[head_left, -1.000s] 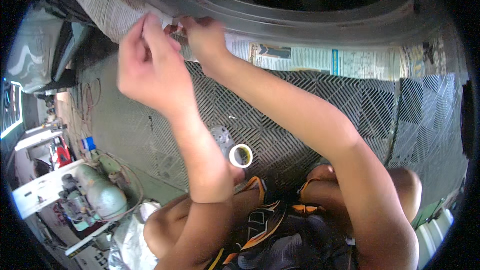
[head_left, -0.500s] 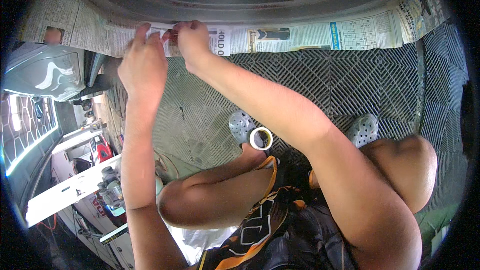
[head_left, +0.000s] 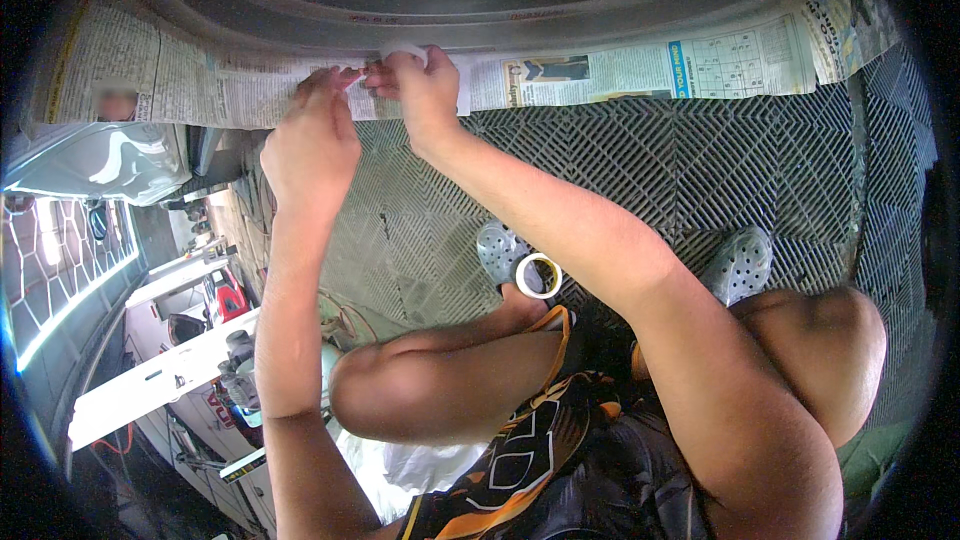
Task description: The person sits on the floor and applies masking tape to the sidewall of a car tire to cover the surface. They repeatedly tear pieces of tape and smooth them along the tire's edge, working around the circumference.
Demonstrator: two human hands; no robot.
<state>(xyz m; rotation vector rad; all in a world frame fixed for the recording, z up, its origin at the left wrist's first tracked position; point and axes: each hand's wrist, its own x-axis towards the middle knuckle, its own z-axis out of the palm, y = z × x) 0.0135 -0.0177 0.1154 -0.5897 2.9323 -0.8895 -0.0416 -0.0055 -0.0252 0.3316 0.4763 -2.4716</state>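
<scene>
Sheets of newspaper (head_left: 640, 70) run along the lower edge of a large grey metal wheel rim (head_left: 560, 15). At the paper's middle, my left hand (head_left: 315, 140) has its fingers closed and bunched against the sheet; whatever lies between its fingertips is too small to make out. Just right of it, my right hand (head_left: 428, 100) bends its fingers round a whitish curved strip (head_left: 403, 49), which looks like tape, close to the rim. The fingertips of both hands almost meet. A white tape roll (head_left: 539, 276) is beside my left shoe, away from both hands.
Dark ribbed floor tiles (head_left: 600, 170) spread below the paper. My crouched knees (head_left: 400, 390) and clog shoes (head_left: 742, 265) are under my arms. To the left are a glossy grey panel (head_left: 110, 160), a white cabinet (head_left: 150, 385) and a red tool (head_left: 228, 295).
Both hands have shifted slightly right along the newspaper. The right hand has turned, and the whitish strip now shows above its fingers. The whole view has moved a little.
</scene>
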